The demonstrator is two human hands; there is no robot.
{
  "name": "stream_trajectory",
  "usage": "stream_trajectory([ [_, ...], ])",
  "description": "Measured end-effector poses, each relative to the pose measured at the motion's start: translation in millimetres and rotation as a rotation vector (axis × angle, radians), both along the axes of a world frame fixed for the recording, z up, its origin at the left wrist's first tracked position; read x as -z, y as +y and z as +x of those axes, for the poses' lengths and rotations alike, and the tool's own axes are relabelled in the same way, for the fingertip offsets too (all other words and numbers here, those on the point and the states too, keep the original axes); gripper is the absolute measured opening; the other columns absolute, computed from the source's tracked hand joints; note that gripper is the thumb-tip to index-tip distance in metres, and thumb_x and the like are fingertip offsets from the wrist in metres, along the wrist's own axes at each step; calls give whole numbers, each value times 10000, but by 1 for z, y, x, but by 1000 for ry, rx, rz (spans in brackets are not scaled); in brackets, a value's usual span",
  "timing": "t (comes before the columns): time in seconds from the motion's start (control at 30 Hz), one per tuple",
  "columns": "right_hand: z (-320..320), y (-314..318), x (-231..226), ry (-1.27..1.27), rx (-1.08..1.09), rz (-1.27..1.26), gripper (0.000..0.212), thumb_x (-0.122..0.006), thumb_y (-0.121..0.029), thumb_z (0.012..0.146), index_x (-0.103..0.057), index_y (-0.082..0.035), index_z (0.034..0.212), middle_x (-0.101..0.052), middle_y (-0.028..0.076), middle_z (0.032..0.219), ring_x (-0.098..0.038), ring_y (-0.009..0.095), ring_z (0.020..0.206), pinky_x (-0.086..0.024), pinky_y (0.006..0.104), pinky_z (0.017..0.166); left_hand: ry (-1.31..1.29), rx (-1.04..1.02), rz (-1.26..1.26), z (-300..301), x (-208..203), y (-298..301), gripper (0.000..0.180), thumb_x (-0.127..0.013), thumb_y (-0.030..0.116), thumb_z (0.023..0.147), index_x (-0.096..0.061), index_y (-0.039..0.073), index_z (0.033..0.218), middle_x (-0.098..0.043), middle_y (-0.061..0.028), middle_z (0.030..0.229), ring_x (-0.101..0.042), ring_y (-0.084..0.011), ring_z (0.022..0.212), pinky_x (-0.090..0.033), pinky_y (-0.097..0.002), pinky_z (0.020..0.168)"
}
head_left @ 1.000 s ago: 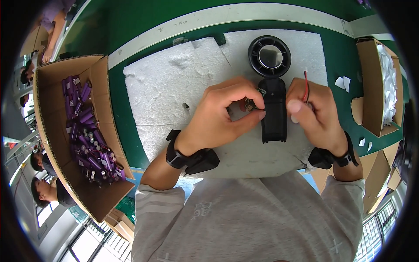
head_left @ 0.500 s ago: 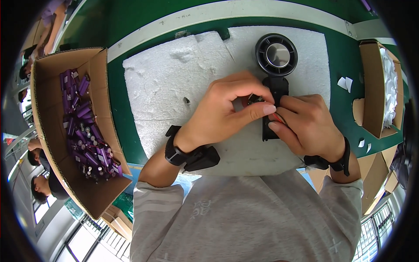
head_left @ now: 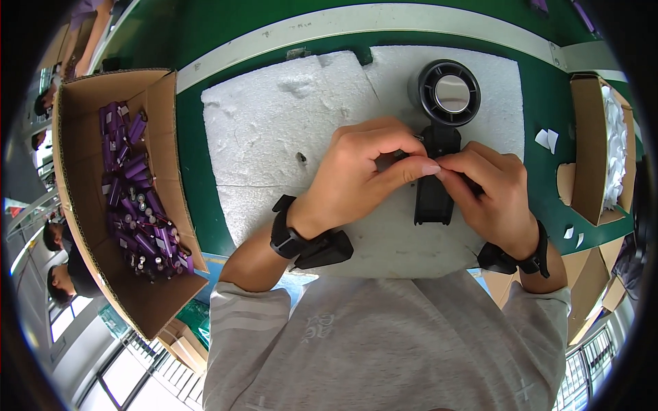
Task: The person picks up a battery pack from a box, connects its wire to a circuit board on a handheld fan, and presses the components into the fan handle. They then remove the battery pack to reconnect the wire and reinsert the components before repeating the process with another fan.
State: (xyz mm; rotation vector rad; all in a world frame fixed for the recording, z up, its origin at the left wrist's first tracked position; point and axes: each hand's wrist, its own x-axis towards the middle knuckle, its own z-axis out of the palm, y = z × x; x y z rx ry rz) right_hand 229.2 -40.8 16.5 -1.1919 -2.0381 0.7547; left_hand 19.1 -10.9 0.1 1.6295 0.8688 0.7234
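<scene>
A black handheld fan (head_left: pixel 434 203) lies on the white foam board (head_left: pixel 267 147), its round head and shiny centre disc away from me and its hollow handle toward me. Over the upper handle, my left hand (head_left: pixel 367 168) pinches thumb and forefinger together. Directly to its right, my right hand (head_left: pixel 495 192) also has its fingers pressed together, the fingertips of both hands nearly meeting. Whatever small part sits between them is hidden by the fingers. Each wrist wears a black strap with a black module.
At the left stands a cardboard box (head_left: pixel 177 205) with many purple battery cells (head_left: pixel 140 178). A smaller cardboard box (head_left: pixel 586 154) of white pieces is at the right, near white paper scraps (head_left: pixel 546 140) on the green table (head_left: pixel 538 185). Other people appear at the far left.
The red wire seen at my right fingertips is now out of sight. My right fingers have shifted slightly, baring more of the fan's handle. The whole view has moved a little.
</scene>
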Motion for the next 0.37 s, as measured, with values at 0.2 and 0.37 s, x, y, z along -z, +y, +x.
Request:
stream_trajectory([
  [0.2, 0, 1, 1, 11, 24, -10, 128, -725, 18, 760, -682, -26, 871, -605, 88, 716, -573, 192, 531, -419, 290, 458, -23, -6, -99, -1, -4, 0, 124, -738, 14, 815, -680, 4, 923, -635, -64, 870, -618, -112, 759, -496, -228, 640],
  [0.37, 3, 4, 3, 54, 7, 18, 108, -708, -15, 791, -698, -60, 888, -622, 94, 753, -601, 203, 542, -440, 307, 445, -137, 61, -187, -6, -7, 4, 258, -724, -45, 799, -695, 41, 1040, -630, -91, 990, -633, -161, 892, -540, -229, 760],
])
